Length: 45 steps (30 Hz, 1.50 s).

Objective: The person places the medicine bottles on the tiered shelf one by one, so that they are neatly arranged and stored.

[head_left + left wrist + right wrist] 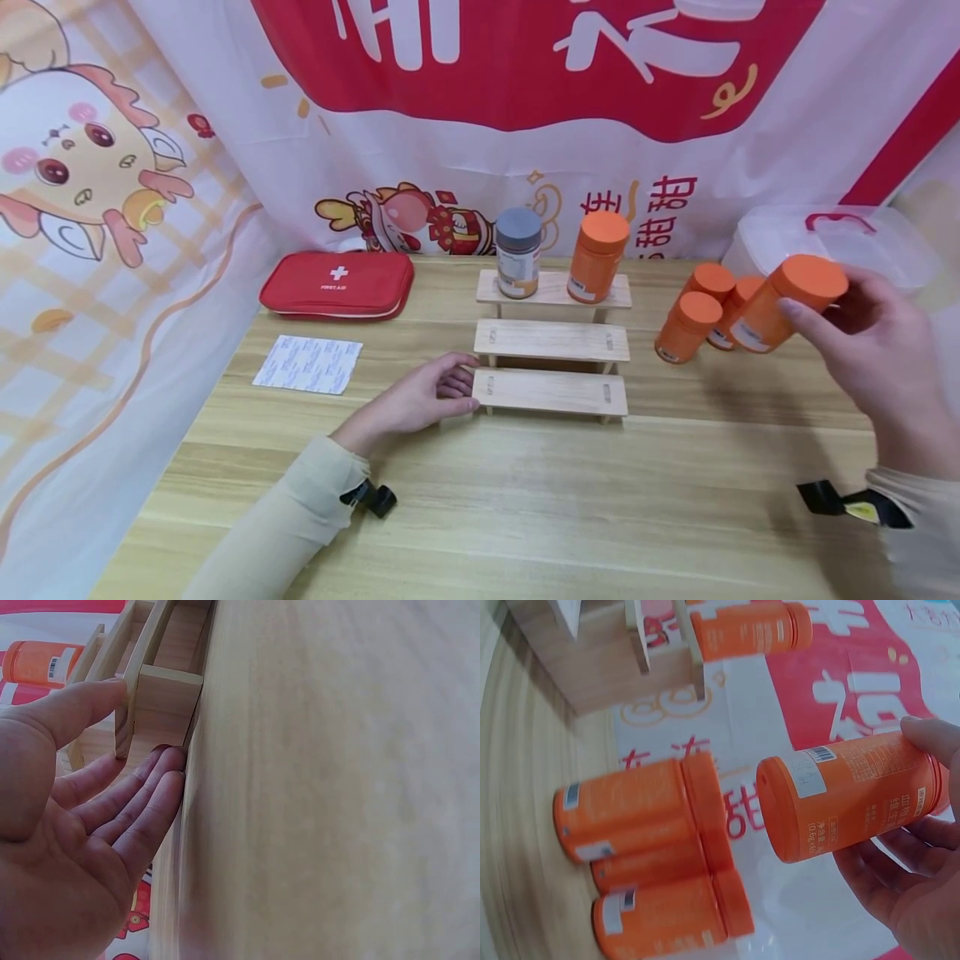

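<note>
My right hand (873,350) holds an orange bottle (855,795) by its lid end, tilted and raised off the table. Beneath and left of it, several orange bottles (681,329) stand close together. A wooden three-step display rack (551,392) stands mid-table. At the left end of its lowest step, my left hand (420,392) has thumb and index finger on either side of the board, the other fingers underneath. On the top step stand a grey-lidded bottle (517,254) and another orange bottle (597,258). The middle and lowest steps are bare.
A red first-aid pouch (337,286) lies at the back left, with a white printed packet (308,364) in front. A clear plastic box (832,229) with a red handle stands at the back right. Printed cloth (465,150) hangs behind the wooden table (525,508).
</note>
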Each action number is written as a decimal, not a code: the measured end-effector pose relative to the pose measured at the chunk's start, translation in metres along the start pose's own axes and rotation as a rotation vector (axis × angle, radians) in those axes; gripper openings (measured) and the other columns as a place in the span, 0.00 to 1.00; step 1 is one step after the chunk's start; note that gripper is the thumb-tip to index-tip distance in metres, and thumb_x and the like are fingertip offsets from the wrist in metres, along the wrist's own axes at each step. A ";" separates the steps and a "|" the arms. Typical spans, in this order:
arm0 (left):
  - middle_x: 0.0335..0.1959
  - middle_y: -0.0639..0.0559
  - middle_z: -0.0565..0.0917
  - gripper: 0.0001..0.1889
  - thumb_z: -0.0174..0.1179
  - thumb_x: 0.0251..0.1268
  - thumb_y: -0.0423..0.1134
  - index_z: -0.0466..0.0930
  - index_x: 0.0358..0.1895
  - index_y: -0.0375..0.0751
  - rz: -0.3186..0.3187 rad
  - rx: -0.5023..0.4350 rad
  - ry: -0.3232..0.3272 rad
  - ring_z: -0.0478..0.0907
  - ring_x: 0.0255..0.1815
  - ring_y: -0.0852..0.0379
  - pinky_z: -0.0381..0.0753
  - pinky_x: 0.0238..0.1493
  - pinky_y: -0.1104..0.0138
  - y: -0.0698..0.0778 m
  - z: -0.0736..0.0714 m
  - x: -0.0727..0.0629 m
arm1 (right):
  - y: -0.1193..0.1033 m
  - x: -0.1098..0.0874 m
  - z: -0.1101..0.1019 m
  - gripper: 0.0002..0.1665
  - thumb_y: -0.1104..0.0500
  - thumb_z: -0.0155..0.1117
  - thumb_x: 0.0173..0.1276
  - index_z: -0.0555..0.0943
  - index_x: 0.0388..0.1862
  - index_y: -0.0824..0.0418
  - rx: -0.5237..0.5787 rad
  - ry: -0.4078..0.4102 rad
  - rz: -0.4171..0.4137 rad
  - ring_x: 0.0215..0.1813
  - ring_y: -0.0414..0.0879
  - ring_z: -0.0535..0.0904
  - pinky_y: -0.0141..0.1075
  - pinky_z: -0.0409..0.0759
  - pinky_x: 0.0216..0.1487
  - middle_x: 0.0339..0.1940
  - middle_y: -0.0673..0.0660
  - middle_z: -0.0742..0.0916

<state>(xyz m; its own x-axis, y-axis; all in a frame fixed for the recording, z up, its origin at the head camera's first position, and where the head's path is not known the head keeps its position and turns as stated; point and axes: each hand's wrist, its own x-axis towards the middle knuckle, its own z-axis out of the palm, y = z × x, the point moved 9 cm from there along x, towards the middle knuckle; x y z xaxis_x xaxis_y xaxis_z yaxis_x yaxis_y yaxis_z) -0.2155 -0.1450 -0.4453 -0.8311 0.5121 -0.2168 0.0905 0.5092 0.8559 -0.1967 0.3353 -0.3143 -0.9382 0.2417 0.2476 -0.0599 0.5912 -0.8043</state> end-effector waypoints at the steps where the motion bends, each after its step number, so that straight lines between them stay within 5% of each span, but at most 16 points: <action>1: 0.61 0.46 0.85 0.31 0.71 0.73 0.38 0.71 0.75 0.42 0.000 0.000 0.001 0.84 0.63 0.50 0.86 0.69 0.55 0.000 0.000 0.000 | -0.003 0.000 0.002 0.40 0.54 0.74 0.75 0.71 0.82 0.54 0.003 -0.004 -0.010 0.53 0.29 0.76 0.07 0.74 0.49 0.62 0.38 0.81; 20: 0.61 0.46 0.85 0.31 0.71 0.73 0.38 0.71 0.75 0.42 0.006 -0.001 -0.002 0.84 0.62 0.50 0.86 0.69 0.56 0.000 0.001 -0.001 | -0.051 -0.004 0.042 0.38 0.59 0.74 0.74 0.73 0.80 0.58 0.086 -0.097 -0.105 0.52 0.35 0.79 0.11 0.78 0.49 0.58 0.33 0.81; 45: 0.60 0.44 0.85 0.31 0.70 0.73 0.36 0.70 0.75 0.39 0.024 -0.015 0.002 0.84 0.62 0.50 0.86 0.68 0.57 0.001 0.001 0.000 | -0.092 -0.010 0.102 0.35 0.64 0.77 0.70 0.77 0.74 0.63 0.178 -0.219 -0.279 0.56 0.34 0.82 0.14 0.80 0.56 0.59 0.39 0.84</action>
<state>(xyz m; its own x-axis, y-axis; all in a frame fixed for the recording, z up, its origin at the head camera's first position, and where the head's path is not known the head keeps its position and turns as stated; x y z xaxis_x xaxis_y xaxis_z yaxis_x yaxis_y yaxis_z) -0.2147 -0.1436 -0.4452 -0.8297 0.5228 -0.1955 0.1022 0.4867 0.8676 -0.2167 0.1999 -0.2985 -0.9268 -0.0905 0.3644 -0.3630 0.4642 -0.8080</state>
